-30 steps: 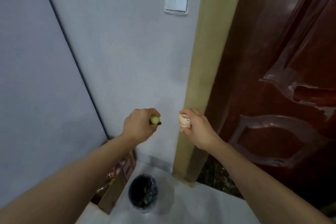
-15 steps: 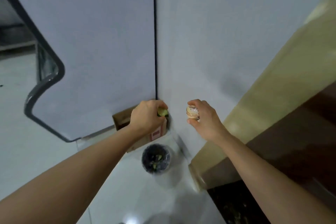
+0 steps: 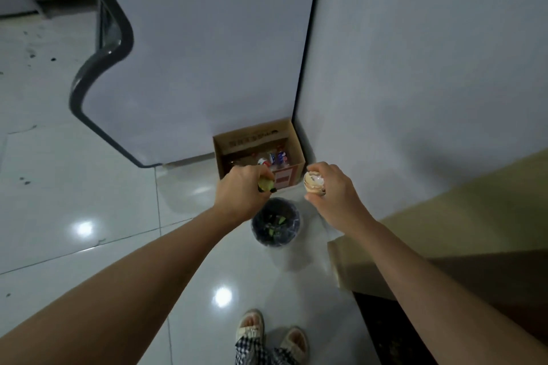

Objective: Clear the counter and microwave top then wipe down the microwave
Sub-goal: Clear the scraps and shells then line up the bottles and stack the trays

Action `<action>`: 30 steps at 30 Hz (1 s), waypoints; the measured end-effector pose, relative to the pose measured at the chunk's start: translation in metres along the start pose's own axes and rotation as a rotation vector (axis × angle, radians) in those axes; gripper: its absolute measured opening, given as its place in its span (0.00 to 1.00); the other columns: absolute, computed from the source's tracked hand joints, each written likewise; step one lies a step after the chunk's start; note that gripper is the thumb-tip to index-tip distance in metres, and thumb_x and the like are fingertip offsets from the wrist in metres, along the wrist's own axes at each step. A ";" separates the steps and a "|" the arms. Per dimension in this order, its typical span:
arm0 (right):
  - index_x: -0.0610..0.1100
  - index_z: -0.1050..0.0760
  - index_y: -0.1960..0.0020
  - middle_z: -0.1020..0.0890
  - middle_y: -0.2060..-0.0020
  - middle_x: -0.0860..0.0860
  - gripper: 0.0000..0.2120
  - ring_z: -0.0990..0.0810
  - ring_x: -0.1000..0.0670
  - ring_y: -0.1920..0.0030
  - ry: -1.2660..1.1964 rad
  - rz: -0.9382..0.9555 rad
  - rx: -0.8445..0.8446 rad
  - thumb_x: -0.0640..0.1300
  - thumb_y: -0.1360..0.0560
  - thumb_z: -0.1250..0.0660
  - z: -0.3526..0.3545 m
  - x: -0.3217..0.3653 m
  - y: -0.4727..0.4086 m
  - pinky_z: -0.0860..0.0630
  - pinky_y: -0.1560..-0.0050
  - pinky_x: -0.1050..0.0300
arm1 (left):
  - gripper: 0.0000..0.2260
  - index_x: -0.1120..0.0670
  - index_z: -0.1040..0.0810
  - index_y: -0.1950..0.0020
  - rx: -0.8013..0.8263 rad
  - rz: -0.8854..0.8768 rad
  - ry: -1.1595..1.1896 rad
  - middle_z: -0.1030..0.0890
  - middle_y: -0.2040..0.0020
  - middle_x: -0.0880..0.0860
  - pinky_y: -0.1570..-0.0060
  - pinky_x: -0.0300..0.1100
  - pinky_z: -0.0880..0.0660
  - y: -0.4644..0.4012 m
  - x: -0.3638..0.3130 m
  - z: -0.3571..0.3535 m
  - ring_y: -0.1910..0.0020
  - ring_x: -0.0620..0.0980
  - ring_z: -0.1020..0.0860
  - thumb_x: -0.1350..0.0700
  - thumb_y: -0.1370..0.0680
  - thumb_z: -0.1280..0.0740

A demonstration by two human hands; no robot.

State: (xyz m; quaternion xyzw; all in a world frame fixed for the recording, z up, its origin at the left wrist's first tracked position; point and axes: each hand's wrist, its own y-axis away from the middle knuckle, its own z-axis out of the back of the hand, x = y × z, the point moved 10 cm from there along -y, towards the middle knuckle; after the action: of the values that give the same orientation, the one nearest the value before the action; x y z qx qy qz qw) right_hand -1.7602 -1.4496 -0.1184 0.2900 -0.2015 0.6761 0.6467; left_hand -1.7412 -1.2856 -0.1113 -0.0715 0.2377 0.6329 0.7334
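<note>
A person's left hand (image 3: 240,191) is closed in a fist around a green scrap (image 3: 266,184), which pokes out past the knuckles, while the right hand (image 3: 332,190) pinches a stack of eggshells (image 3: 313,183) between thumb and fingers. Both hands hang above a small round bin (image 3: 275,222) lined with a dark bag, standing on the glossy white floor (image 3: 89,187) with green scraps already inside. Just beyond the bin an open cardboard box (image 3: 292,139) of bottles sits in the far corner against the fridge (image 3: 207,53) and the wall (image 3: 415,68), and the person's sandals (image 3: 271,332) show at the near edge.
</note>
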 end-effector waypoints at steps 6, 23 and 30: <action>0.47 0.31 0.37 0.27 0.43 0.47 0.22 0.25 0.47 0.45 0.009 -0.076 0.090 0.39 0.29 0.29 -0.060 -0.043 -0.023 0.26 0.47 0.56 | 0.10 0.46 0.22 0.45 0.063 0.074 0.032 0.19 0.49 0.48 0.59 0.39 0.27 -0.023 0.042 -0.069 0.50 0.49 0.21 0.53 0.26 0.31; 0.43 0.31 0.34 0.27 0.39 0.46 0.24 0.27 0.46 0.40 0.046 -0.033 0.292 0.37 0.28 0.29 -0.295 -0.233 -0.100 0.30 0.43 0.58 | 0.13 0.49 0.22 0.42 0.081 0.367 0.136 0.18 0.49 0.53 0.53 0.45 0.21 -0.100 0.180 -0.336 0.52 0.53 0.20 0.55 0.26 0.31; 0.43 0.34 0.33 0.29 0.38 0.45 0.24 0.27 0.44 0.41 0.116 -0.040 0.337 0.39 0.27 0.31 -0.401 -0.315 -0.108 0.27 0.44 0.52 | 0.13 0.49 0.22 0.42 0.089 0.381 0.109 0.18 0.49 0.53 0.57 0.42 0.26 -0.131 0.238 -0.453 0.51 0.54 0.21 0.58 0.26 0.33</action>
State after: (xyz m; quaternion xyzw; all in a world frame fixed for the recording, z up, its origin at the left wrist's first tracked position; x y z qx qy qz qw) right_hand -1.7075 -1.4196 -0.6360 0.3587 -0.0422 0.7029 0.6127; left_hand -1.7114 -1.2818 -0.6389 -0.0268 0.3143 0.7443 0.5887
